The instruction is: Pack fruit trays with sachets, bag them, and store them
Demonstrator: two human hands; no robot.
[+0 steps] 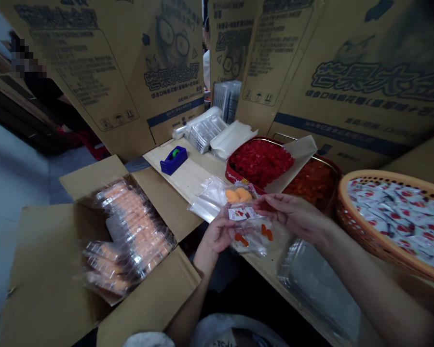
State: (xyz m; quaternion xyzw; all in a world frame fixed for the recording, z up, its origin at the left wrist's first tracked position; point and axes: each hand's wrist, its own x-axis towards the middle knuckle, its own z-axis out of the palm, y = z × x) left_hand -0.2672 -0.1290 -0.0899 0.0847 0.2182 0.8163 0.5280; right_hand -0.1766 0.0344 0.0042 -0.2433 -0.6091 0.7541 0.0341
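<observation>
In front of me, a clear plastic bag [235, 212] hangs between my hands. It holds orange jelly-like pieces [238, 195], and a small red-and-white sachet [242, 213] sits at its middle. A few loose orange bits [265, 233] show lower down in the plastic. My left hand [220, 232] grips the bag from below. My right hand [292, 217] pinches its edge beside the sachet. To the right, a wicker basket [347, 212] full of similar sachets stands nearest my right forearm.
An open carton [54, 270] of packed orange items stands at left. On the wooden board [191, 176] are a blue tape dispenser [173, 160], stacked clear trays [204, 134], and trays of red [260, 161] and orange pieces [311, 185]. Flattened cartons [358, 72] rise behind.
</observation>
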